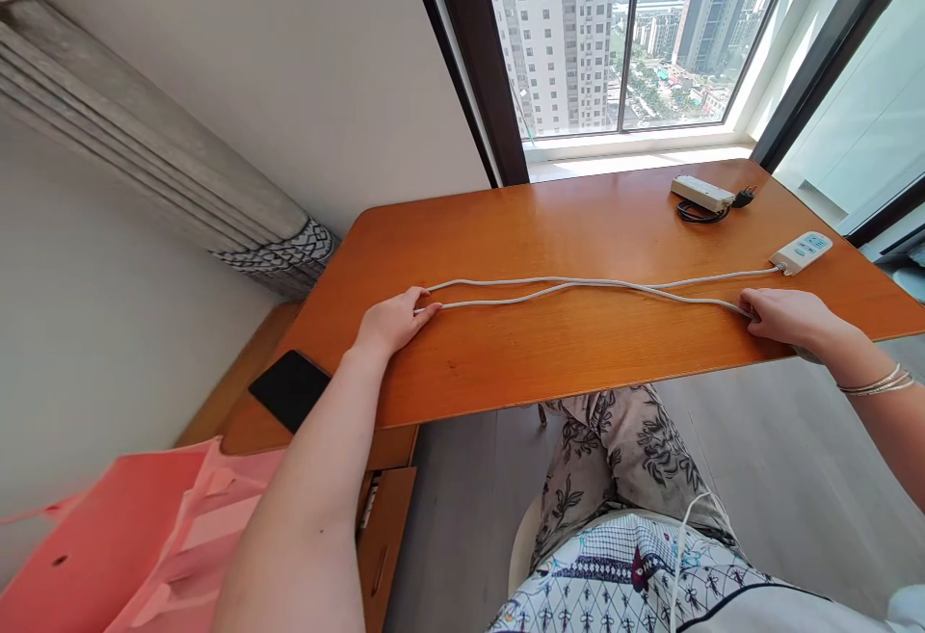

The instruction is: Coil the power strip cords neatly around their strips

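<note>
The white cable (506, 302) lies across the table (549, 363) in two strands that cross between the hands, one running to the white socket block (804, 251) at the right. Uneven tension could twist the strands at that crossing, and a hard leftward pull would probably drag the block along. The left hand (394, 323) pinches both strands between thumb and fingers, nearly closed; the right hand (784, 317) grasps the near strand in curled fingers, the grip partly hidden.

No text, label, brand or number is appearing legibly on any surface, including the white power strip (804, 251).
</note>
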Available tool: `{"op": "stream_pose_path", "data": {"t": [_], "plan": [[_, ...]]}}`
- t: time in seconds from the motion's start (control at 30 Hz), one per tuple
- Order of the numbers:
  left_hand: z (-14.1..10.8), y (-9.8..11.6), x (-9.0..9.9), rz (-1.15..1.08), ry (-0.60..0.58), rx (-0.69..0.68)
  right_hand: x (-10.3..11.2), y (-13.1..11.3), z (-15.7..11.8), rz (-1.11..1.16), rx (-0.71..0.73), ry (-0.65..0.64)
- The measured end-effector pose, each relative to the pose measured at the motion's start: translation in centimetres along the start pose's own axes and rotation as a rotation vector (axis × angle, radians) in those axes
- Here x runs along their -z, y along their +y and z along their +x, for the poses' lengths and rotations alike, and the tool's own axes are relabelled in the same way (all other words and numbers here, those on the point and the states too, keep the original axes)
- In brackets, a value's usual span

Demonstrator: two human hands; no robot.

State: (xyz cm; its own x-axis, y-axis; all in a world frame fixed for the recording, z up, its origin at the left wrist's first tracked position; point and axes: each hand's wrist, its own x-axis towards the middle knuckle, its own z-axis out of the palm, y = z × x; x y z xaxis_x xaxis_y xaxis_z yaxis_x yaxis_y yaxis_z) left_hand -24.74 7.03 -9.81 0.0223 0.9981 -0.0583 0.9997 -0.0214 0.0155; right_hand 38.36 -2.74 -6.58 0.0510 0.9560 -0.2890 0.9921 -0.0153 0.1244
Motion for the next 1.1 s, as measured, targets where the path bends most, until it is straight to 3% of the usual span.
{"op": "stream_pose_path", "data": {"t": [0.17, 0.23, 0.57, 0.7, 0.77, 0.9, 1.1], "plan": [[0.1, -0.5, -0.9, -0.035, 0.110, -0.082, 0.0, 0.6, 1.9, -0.172, 0.007, 0.382], [0.0, -0.6, -1.1, -0.014, 0.161, -0.109, -0.3, 1.0, 2.5, -0.167, -0.017, 0.455], [0.5, -0.9, -1.5, -0.005, 0.195, -0.052, -0.9, 1.9, 3.4, -0.095, -0.032, 0.442], [0.6, -1.1, -1.7, -0.121, 0.227, -0.041, -0.7, 3.0, 5.1, 0.051, -0.017, 0.377], [0.6, -0.7, -1.6, -0.197, 0.249, -0.037, -0.5, 3.2, 6.3, 0.119, 0.017, 0.417], [0.8, 2.1, -1.0, -0.298, 0.356, -0.050, -0.1, 1.9, 9.7, 0.180, 0.012, 0.538], [1.7, 11.1, -0.7, -0.576, 0.495, -0.233, 1.0, -1.8, 15.2, 0.349, -0.099, 0.538]]}}
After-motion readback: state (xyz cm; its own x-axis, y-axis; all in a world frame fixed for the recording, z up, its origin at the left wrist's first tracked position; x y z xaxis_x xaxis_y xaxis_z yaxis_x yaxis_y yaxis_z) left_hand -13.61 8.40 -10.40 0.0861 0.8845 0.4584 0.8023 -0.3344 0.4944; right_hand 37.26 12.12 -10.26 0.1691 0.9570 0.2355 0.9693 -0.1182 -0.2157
